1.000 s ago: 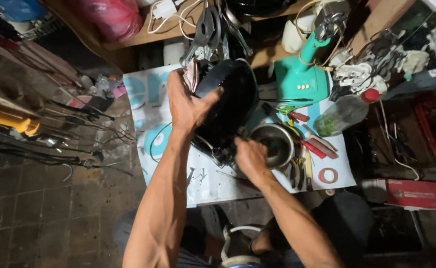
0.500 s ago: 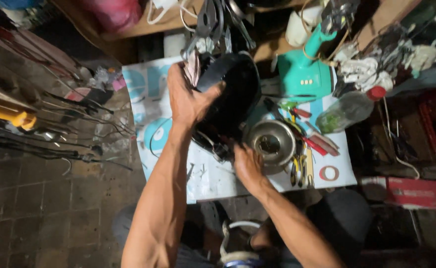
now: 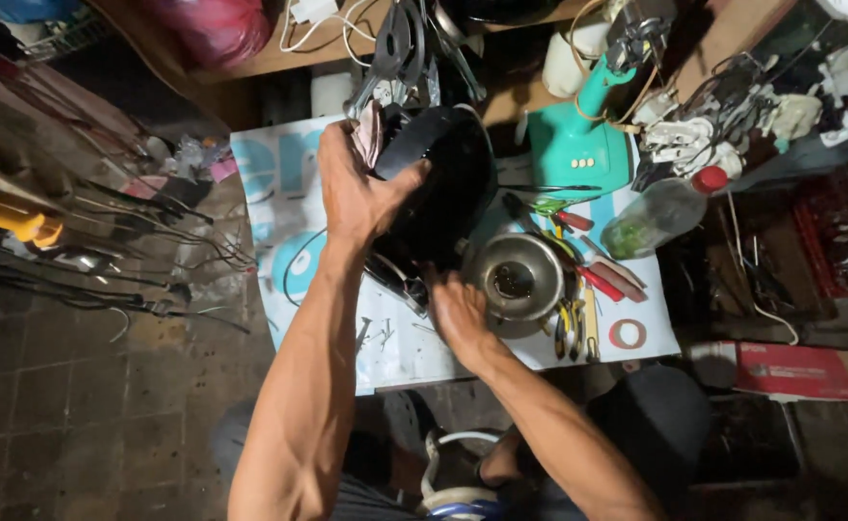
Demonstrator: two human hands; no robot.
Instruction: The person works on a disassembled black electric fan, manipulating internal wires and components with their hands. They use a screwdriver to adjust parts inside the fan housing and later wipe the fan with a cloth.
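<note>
My left hand (image 3: 358,191) grips the upper rim of a black round appliance housing (image 3: 448,183), tilted on its side above a white printed sheet (image 3: 279,174) that covers the low table. My right hand (image 3: 456,314) reaches under the housing's lower edge, fingers curled against it; what the fingertips hold is hidden. A pinkish cloth (image 3: 370,130) peeks out beside my left thumb. A round metal bowl-shaped part (image 3: 519,280) lies just right of my right hand.
Pliers and red-handled screwdrivers (image 3: 588,280) lie right of the metal part, with a red tape ring (image 3: 627,334) and a plastic bottle (image 3: 660,212). A teal appliance base (image 3: 578,145) stands behind. Wires and rods (image 3: 106,260) clutter the tiled floor at left. A red box (image 3: 791,369) sits at right.
The black housing has tipped a little more upright under my left hand. My right hand has slid lower along its underside, nearer the metal part.
</note>
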